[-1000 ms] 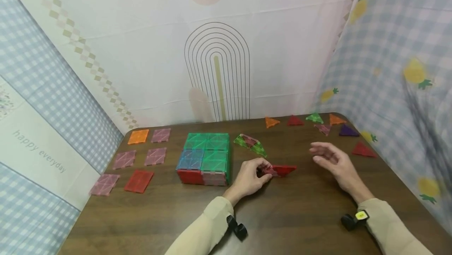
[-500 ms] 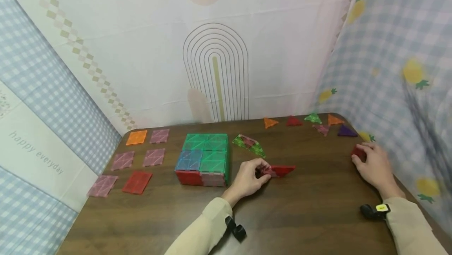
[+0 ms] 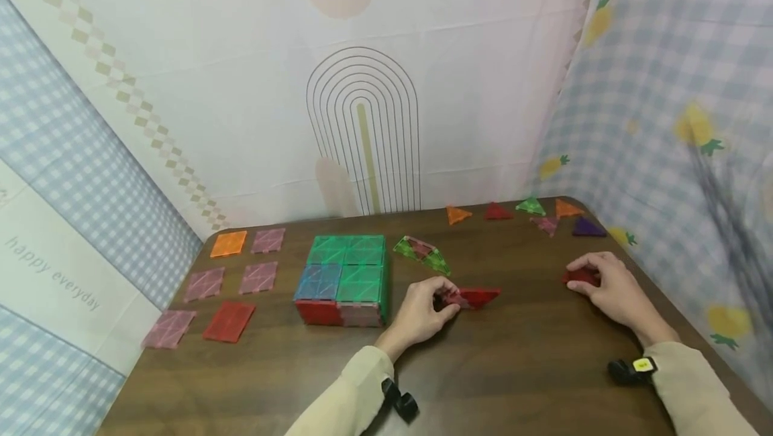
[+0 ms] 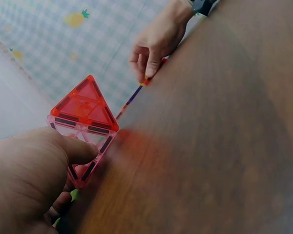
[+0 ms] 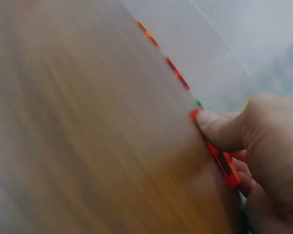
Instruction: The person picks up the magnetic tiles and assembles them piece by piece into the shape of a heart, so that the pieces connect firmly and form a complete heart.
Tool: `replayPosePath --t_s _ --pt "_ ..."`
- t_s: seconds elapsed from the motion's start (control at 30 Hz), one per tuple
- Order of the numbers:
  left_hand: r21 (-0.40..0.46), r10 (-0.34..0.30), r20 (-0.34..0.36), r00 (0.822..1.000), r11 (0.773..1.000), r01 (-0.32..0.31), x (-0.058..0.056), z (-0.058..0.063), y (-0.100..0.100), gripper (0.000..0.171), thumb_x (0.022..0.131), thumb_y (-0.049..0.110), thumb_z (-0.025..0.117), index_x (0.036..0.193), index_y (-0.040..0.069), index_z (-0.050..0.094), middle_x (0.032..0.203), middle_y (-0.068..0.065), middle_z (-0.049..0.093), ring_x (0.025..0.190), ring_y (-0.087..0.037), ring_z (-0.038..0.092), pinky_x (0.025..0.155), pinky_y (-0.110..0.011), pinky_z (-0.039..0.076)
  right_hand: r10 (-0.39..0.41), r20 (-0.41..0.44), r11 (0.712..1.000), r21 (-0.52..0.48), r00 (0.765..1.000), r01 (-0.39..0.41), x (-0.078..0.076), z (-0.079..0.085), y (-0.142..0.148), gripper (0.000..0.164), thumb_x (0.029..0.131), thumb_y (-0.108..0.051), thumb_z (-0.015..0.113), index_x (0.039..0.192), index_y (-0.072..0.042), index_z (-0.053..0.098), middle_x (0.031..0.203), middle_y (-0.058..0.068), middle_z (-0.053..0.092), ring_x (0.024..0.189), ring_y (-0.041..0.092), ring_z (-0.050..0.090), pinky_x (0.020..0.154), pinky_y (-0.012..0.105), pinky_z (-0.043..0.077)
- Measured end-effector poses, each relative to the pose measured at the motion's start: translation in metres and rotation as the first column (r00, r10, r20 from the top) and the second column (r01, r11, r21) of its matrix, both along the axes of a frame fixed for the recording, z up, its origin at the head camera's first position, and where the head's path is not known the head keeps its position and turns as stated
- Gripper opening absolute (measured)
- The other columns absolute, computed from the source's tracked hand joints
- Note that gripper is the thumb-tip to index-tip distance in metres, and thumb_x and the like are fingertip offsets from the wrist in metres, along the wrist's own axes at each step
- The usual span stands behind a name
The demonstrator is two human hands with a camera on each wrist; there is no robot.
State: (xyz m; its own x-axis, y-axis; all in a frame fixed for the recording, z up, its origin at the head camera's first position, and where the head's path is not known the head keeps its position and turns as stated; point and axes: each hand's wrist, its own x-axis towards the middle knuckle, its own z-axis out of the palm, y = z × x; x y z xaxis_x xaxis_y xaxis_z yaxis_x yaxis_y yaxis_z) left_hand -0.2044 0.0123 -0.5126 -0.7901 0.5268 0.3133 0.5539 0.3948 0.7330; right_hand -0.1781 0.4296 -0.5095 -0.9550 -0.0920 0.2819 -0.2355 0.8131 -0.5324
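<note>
We've got the left hand (image 3: 419,313) pinching a pink triangle (image 4: 85,132) edge-to-edge with a red triangle (image 4: 86,105), right hand (image 3: 617,294) gripping another tile (image 5: 225,165) (also red).

We log see-through plastic, smooth and glossy, in the pink triangle (image 4: 81,134), the red triangle (image 5: 223,164), the block (image 3: 364,282) and the squares (image 3: 229,322), with dull dark strips (image 4: 98,129) set into the pink one's frame. Table (image 3: 513,375): wood grain to our eyes, smooth, low sheen, catching a blurred reflection. We read the hanging (image 3: 483,94) as matt cloth, faintly creased, the checked drape (image 3: 640,74) and sleeves (image 3: 341,392) likewise matt cloth, the wrist units (image 3: 406,408) as plastic.
</note>
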Motion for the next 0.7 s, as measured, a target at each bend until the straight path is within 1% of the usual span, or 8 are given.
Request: replayPosePath --t_s 0.13,0.2,0.33,0.4,0.47,0.53,0.63,0.7 --pt "0.007 -0.006 0.002 1.000 1.000 0.006 0.001 0.000 0.000 0.013 0.101 0.011 0.083 0.113 0.015 0.077 0.106 -0.001 0.079 0.091 -0.003 0.068 0.082 -0.019 0.057 0.080 0.084 0.996 0.029 0.993 -0.082 0.003 0.008 -0.014 0.055 0.101 -0.018 0.085 0.149 0.001 0.065 0.135 0.026 0.060 0.113 0.040 0.064 0.089 0.046 0.057" --pt "0.007 -0.005 0.005 1.000 1.000 0.005 0.000 0.000 0.000 0.013 0.101 0.011 0.083 0.112 0.015 0.077 0.106 -0.001 0.079 0.091 -0.004 0.068 0.082 -0.020 0.057 0.104 0.120 0.993 0.046 0.987 -0.110 0.004 0.011 -0.022 0.063 0.100 -0.020 0.086 0.153 0.003 0.061 0.134 0.026 0.060 0.111 0.038 0.065 0.088 0.051 0.057" --pt "0.005 0.003 0.007 1.000 1.000 -0.003 0.000 0.000 -0.002 0.013 0.101 0.011 0.083 0.112 0.015 0.077 0.107 -0.002 0.079 0.091 -0.005 0.069 0.082 -0.021 0.057 0.141 0.121 0.989 0.034 0.983 -0.146 0.005 0.013 -0.039 0.064 0.094 -0.022 0.092 0.151 -0.005 0.066 0.129 0.018 0.061 0.106 0.025 0.061 0.086 0.038 0.054" --pt "0.006 0.004 0.004 1.000 1.000 -0.004 0.000 -0.001 -0.001 0.013 0.101 0.011 0.083 0.112 0.015 0.077 0.107 -0.002 0.079 0.092 -0.006 0.069 0.082 -0.021 0.058 0.175 0.099 0.984 -0.003 0.979 -0.176 0.005 0.012 -0.048 0.063 0.093 -0.020 0.093 0.149 -0.012 0.067 0.130 0.014 0.062 0.107 0.020 0.061 0.087 0.032 0.053" --pt "0.006 0.003 0.002 1.000 1.000 -0.003 0.000 -0.001 -0.001 0.014 0.101 0.011 0.083 0.113 0.015 0.076 0.107 -0.001 0.079 0.092 -0.005 0.069 0.083 -0.021 0.058 0.226 0.052 0.973 -0.064 0.973 -0.222 0.004 0.009 -0.057 0.061 0.093 -0.014 0.091 0.149 -0.013 0.066 0.125 0.009 0.066 0.104 0.015 0.063 0.086 0.026 0.053" --pt "0.005 0.002 -0.001 1.000 1.000 -0.002 0.000 -0.001 0.000 0.014 0.101 0.011 0.083 0.113 0.015 0.076 0.107 -0.001 0.079 0.092 -0.005 0.069 0.083 -0.020 0.058 0.295 0.012 0.940 -0.181 0.955 -0.288 0.003 0.006 -0.065 0.059 0.095 -0.003 0.087 0.149 -0.008 0.062 0.118 0.009 0.068 0.098 0.013 0.066 0.083 0.023 0.054" --pt "0.001 0.002 -0.003 1.000 1.000 -0.002 0.000 0.000 0.001 0.014 0.101 0.011 0.083 0.113 0.015 0.077 0.107 -0.001 0.079 0.092 -0.005 0.069 0.083 -0.020 0.058 0.387 -0.028 0.860 -0.351 0.922 -0.371 0.004 0.002 -0.079 0.049 0.098 0.008 0.079 0.142 0.000 0.060 0.111 0.012 0.068 0.096 0.016 0.069 0.081 0.023 0.056" --pt "0.000 0.001 -0.003 1.000 1.000 -0.001 -0.001 0.001 0.001 0.014 0.101 0.011 0.083 0.113 0.014 0.077 0.107 -0.001 0.079 0.092 -0.005 0.069 0.083 -0.020 0.057 0.417 -0.021 0.816 -0.431 0.909 -0.385 0.006 0.000 -0.090 0.039 0.100 0.008 0.077 0.135 0.000 0.062 0.112 0.014 0.069 0.098 0.016 0.071 0.081 0.024 0.058"
